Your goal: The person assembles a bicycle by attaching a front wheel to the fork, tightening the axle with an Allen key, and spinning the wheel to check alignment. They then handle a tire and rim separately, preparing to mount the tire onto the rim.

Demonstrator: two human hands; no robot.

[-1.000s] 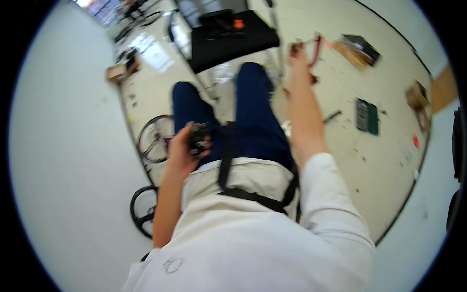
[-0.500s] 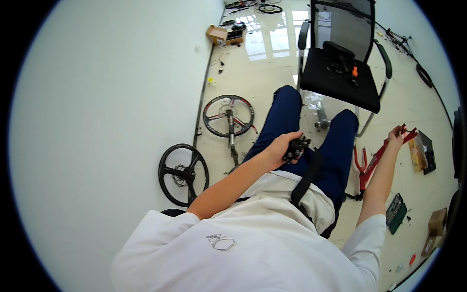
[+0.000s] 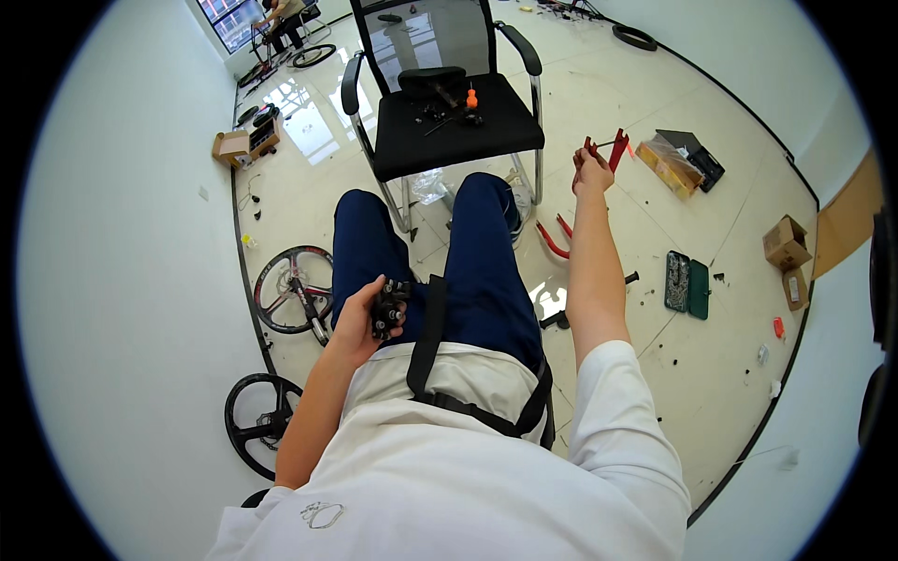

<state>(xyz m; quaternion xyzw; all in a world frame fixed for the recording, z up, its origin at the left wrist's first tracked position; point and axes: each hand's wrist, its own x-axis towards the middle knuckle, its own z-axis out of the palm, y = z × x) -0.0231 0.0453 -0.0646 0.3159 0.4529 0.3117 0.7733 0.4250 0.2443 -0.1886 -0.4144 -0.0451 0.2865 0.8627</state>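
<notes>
L hand (image 3: pixel 360 318): fingers curled tight round a small black part (image 3: pixel 387 309), prob. a bike component w/ pale round knobs, held over my left thigh, just above the lap. Can't tell exactly what kind of part it is.

R hand (image 3: pixel 591 170): arm stretched fwd, fingers closed on the handles of a red tool (image 3: pixel 610 150), plier-like, lifted clear of the floor. Tool tips point up and away from me.

Seated, blue trousers, white shirt, black strap across the chest.

Straight ahead, close to my knees: black chair (image 3: pixel 449 122) w/ mesh back and chrome frame. On its seat a scatter of small black parts and an orange-capped bottle (image 3: pixel 472 96).

Floor, right of my right leg: second red tool (image 3: pixel 552 238) lying flat, just beside the chair leg. Further right a green case (image 3: pixel 686 285), open, w/ small bits loose near it. Beyond my R hand, a tan box (image 3: pixel 666 164) touching a dark case. Two cardboard boxes (image 3: pixel 786 252) near the right wall.

Floor, left side: spoked wheel (image 3: pixel 290 288) just beside my left leg; a black wheel (image 3: pixel 257 423) nearer, by my left elbow, against the wall. Far left, an open cardboard box (image 3: pixel 241 145) by the wall. Another person at far top left, well apart.
</notes>
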